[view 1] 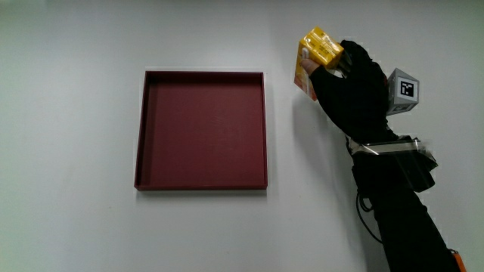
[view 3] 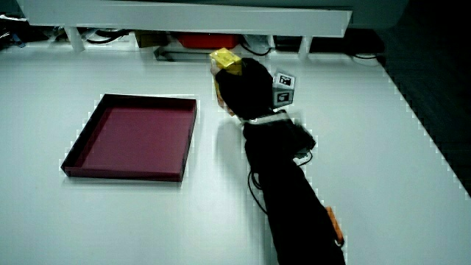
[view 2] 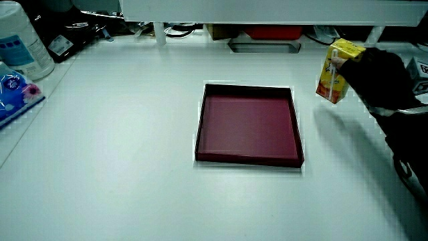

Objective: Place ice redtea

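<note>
Main view: hand [view 1: 355,79] clamped around ice redtea carton [view 1: 316,60], yellow with orange-red panel. Carton beside dark red tray [view 1: 201,181], apart from tray wall, none of it over tray. Patterned cube [view 1: 403,91] on back of glove.

Side view: carton [view 2: 336,70] upright, slightly tilted, held above white table [view 2: 120,167], beside tray [view 2: 247,159].

Side view: glove [view 3: 246,92] hid most of carton [view 3: 225,60]; only yellow top showed. Forearm [view 3: 291,199] stretched over table toward person. Tray [view 3: 125,174] held nothing.

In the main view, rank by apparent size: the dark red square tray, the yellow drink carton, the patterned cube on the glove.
1. Dark red square tray
2. Yellow drink carton, partly hidden by the hand
3. Patterned cube, somewhat smaller than the carton
</note>
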Demonstrator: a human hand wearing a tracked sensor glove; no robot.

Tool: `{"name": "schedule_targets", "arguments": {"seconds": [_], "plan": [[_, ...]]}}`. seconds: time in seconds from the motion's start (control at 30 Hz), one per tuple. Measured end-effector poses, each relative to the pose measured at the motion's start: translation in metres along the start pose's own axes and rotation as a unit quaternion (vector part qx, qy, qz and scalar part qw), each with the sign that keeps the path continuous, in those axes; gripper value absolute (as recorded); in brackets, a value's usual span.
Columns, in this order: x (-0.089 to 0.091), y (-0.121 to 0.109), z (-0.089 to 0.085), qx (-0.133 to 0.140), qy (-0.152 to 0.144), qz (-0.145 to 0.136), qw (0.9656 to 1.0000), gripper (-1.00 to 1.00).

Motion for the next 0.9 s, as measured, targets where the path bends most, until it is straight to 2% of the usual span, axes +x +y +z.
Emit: {"name": "schedule_targets", "arguments": {"seconds": [0.13,0.2,0.37,0.4,0.43,0.47,0.5,0.53,0.7,0.9], "plan": [[0.017,0.004,0.007,0.01,0.01,-0.017,0.9998,0.0],[0.025,0.006,0.009,0.019,0.006,-0.023,0.9995,0.0],[0.039,0.007,0.011,0.021,0.002,-0.036,0.9991,0.0],[0.04,0.006,0.011,0.021,0.006,-0.046,0.9987,0.0],[0.043,0.008,0.012,0.016,0.011,-0.042,0.9989,0.0],[0.047,0.007,0.013,0.023,0.027,-0.046,0.9983,0.0],[0.049,0.007,0.015,0.015,0.039,-0.055,0.9976,0.0],[0.054,0.01,0.017,0.007,0.044,-0.045,0.998,0.0],[0.055,0.011,0.017,0.001,0.052,-0.047,0.9975,0.0],[0.056,0.011,0.017,0.002,0.048,-0.045,0.9978,-0.21]]}}
